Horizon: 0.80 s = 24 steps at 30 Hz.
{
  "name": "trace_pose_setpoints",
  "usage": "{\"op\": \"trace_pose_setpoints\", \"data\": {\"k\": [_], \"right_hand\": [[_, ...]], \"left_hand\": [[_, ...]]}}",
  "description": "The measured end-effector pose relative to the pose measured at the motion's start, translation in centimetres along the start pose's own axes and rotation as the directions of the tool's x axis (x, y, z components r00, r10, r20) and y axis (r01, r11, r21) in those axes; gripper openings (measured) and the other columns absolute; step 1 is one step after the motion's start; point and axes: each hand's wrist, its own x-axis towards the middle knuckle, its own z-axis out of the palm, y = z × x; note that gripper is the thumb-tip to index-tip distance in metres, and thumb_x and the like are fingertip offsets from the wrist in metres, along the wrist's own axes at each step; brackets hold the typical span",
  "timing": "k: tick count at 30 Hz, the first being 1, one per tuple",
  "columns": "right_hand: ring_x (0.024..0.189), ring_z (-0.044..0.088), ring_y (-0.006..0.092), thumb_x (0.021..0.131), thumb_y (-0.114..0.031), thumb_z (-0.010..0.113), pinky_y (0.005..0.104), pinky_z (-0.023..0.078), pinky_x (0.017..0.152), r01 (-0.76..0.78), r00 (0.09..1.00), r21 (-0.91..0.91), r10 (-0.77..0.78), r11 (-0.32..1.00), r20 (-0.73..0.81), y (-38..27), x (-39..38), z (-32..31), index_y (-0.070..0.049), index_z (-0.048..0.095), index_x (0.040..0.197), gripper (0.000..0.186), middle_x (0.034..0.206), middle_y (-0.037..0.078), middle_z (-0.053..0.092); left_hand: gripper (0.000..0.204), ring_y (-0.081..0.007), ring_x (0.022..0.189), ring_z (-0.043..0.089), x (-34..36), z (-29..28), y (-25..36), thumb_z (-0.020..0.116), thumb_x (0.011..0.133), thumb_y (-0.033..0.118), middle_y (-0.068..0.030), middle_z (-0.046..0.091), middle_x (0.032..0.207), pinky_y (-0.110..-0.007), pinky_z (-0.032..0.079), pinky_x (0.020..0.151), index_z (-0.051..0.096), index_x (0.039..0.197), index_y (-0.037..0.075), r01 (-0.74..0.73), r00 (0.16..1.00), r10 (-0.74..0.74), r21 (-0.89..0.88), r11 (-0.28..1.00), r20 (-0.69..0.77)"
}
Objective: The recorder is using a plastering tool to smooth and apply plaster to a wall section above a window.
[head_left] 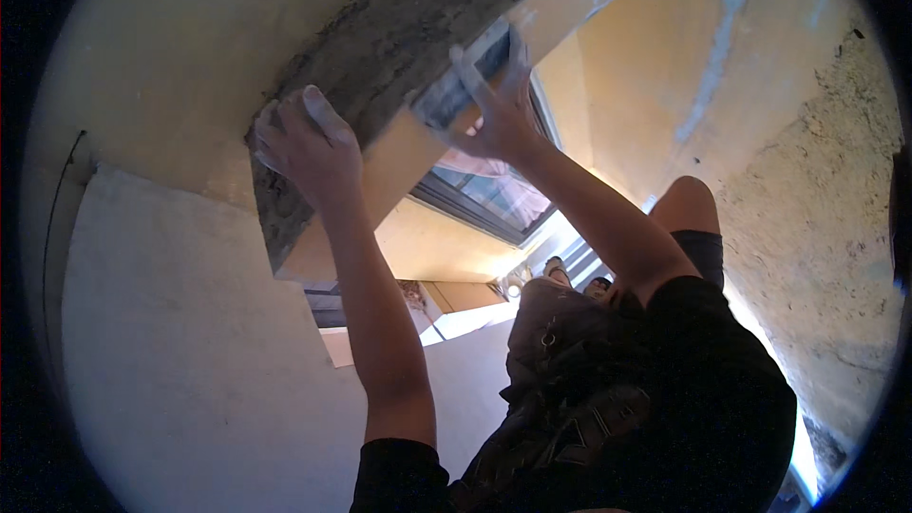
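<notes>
My left hand (309, 142) leans on the left end of a rough grey cement-topped ledge (380, 47). Its whitish, dusty fingers bend over the corner, with the thumb spread away from them, and it holds nothing loose. Farther right, my right hand (499, 109) has its fingers and thumb round a flat grey rectangular block (439, 103), pressed along the front edge of the ledge. Motion blurs that hand and the block, so the block's exact kind cannot be made out. The ledge's front face is smooth and yellowish, with pale smears near its right end.
Below the ledge is a dark-framed window (489, 195) with pink cloth behind the glass. A pale wall (190, 323) stands at lower left. On the right rises a yellowish wall (646, 76) with white streaks and a rough, pitted patch. My knee (689, 204) shows near it.
</notes>
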Motion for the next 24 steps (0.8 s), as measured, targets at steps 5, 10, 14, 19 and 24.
{"op": "trace_pose_setpoints", "data": {"k": [5, 10, 14, 19, 24], "right_hand": [[0.106, 0.046, 0.0364, 0.077, -0.032, 0.074, 0.0466, 0.041, 0.090, -0.287, 0.923, 0.000, 0.277, 0.958, -0.266, 5.7, 1.3, 0.5, -0.003, 0.045, 0.136, 0.072, 0.120, 0.024, 0.039], [0.130, 0.026, 0.0548, 0.059, -0.048, 0.084, 0.0591, 0.026, 0.106, 0.124, 0.975, -0.020, -0.118, 0.992, 0.187, -4.5, -2.5, 1.8, -0.011, 0.039, 0.144, 0.103, 0.141, 0.038, 0.023], [0.130, 0.026, 0.0541, 0.055, -0.054, 0.085, 0.0586, 0.024, 0.109, -0.129, 0.986, 0.014, 0.129, 0.992, -0.107, 1.4, -2.0, 2.6, -0.011, 0.040, 0.144, 0.108, 0.142, 0.038, 0.020], [0.129, 0.027, 0.0546, 0.057, -0.054, 0.084, 0.0597, 0.026, 0.107, 0.085, 0.959, -0.091, -0.056, 0.992, 0.279, -2.4, -1.3, 1.7, -0.010, 0.040, 0.143, 0.106, 0.142, 0.038, 0.022], [0.129, 0.026, 0.0557, 0.061, -0.048, 0.082, 0.0602, 0.027, 0.105, -0.145, 0.987, 0.003, 0.145, 0.989, -0.068, 4.7, 0.3, 0.8, -0.014, 0.039, 0.144, 0.100, 0.142, 0.037, 0.023]], "left_hand": [[0.035, -0.0379, 0.106, 0.051, 0.6, 0.4, 0.0, 0.054, 0.093, 0.036, -0.0227, 0.054, 0.109, -0.053, 0.037, 0.093, 0.064, 0.094, 0.004, -0.068, 0.996, 0.068, 0.008, 0.998, -0.062], [0.034, -0.0394, 0.107, 0.050, -0.1, 0.6, -0.7, 0.054, 0.093, 0.035, -0.0216, 0.054, 0.108, -0.057, 0.036, 0.092, 0.064, 0.092, 0.003, -0.041, 0.997, 0.040, -0.021, 0.999, -0.067], [0.033, -0.0389, 0.108, 0.050, 0.1, 0.6, -0.4, 0.053, 0.093, 0.035, -0.0202, 0.055, 0.105, -0.058, 0.036, 0.091, 0.064, 0.091, 0.004, -0.052, 0.995, 0.041, -0.122, 0.991, -0.093], [0.032, -0.0377, 0.108, 0.050, 0.5, 0.0, -0.8, 0.052, 0.094, 0.035, -0.0195, 0.057, 0.105, -0.056, 0.037, 0.089, 0.064, 0.094, 0.005, -0.088, 0.995, 0.084, -0.094, 0.992, -0.047], [0.032, -0.0377, 0.109, 0.050, 0.6, -0.6, 1.2, 0.049, 0.096, 0.033, -0.0203, 0.057, 0.105, -0.054, 0.038, 0.089, 0.063, 0.098, 0.005, -0.031, 0.998, 0.034, -0.055, 0.998, 0.060]]}}
